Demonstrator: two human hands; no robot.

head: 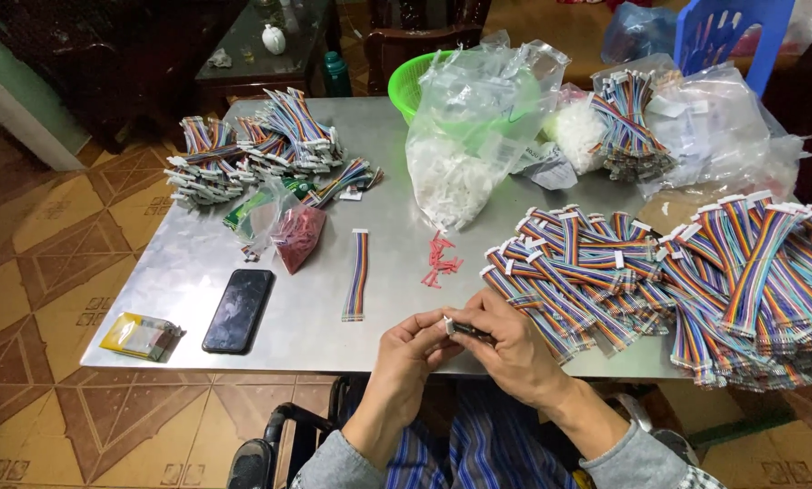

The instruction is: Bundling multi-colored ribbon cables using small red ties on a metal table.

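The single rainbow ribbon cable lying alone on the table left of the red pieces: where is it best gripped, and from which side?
Probably at the middle of the rainbow ribbon cable, pinched across its narrow width from above. It lies flat and straight, running away from the person, with bare metal table on both long sides; the phone and red pieces lie apart from it. Its white connector ends look bulkier.

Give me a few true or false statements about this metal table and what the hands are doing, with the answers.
1. Both hands hold a small connector together. True.
2. The phone lies right of the hands. False: it lies to their left.
3. One rainbow cable lies alone mid-table. True.
4. The basket is red. False: it is green.
5. The big cable pile is on the right. True.
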